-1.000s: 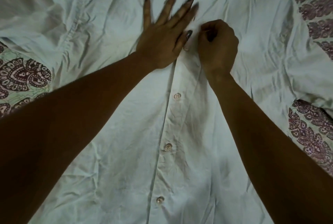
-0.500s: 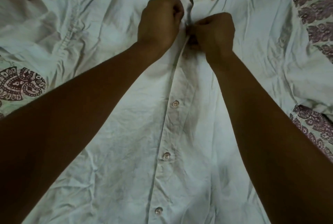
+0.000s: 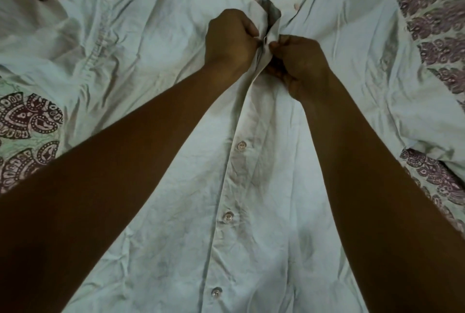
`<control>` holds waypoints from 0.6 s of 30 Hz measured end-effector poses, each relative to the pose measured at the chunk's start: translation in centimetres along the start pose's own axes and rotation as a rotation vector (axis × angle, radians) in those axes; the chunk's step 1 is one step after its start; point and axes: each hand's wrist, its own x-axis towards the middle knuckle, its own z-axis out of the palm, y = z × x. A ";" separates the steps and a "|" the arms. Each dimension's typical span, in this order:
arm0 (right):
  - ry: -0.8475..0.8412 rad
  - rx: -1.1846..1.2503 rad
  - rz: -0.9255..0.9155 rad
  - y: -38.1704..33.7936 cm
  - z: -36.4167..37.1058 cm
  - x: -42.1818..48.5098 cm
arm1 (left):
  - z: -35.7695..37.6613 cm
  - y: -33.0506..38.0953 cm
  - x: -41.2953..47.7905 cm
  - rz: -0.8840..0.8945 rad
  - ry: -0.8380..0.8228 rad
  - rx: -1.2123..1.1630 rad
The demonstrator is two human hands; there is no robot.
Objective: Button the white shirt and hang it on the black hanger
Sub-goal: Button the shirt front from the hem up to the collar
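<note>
Now pinching white shirt (image 3: pixel 151 36) edges with left hand (image 3: pixel 230 41) and right hand (image 3: pixel 299 61); might slip apart between them if tugged.

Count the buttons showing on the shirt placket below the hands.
3, in line down the white shirt: upper button, middle button, lowest button near the bottom edge. Others may hide behind the left hand and right hand.

A home, likely a bedroom: a maroon-printed bedsheet (image 3: pixel 27 121) lies spread under the white shirt (image 3: pixel 151 36).
</note>
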 end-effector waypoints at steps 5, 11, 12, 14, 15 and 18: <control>0.041 -0.057 -0.064 0.5 0.0 0.0 | 0.0 0.4 -0.3 -0.028 -0.022 -0.049; 0.040 -0.004 -0.123 1.2 -0.1 -0.4 | 0.1 -0.2 -0.5 -0.029 -0.011 -0.157; 0.046 0.003 -0.115 1.2 -0.1 -0.3 | 0.1 -0.3 -0.6 -0.031 -0.007 -0.162; 0.037 0.010 -0.089 1.1 -0.2 -0.1 | 0.1 -0.3 -0.7 -0.039 -0.003 -0.160; 0.029 0.000 -0.083 1.0 -0.3 0.1 | 0.0 -0.2 -0.7 -0.040 -0.005 -0.146; 0.001 -0.062 -0.097 0.6 -0.5 0.2 | 0.1 0.3 -0.6 -0.048 -0.012 -0.103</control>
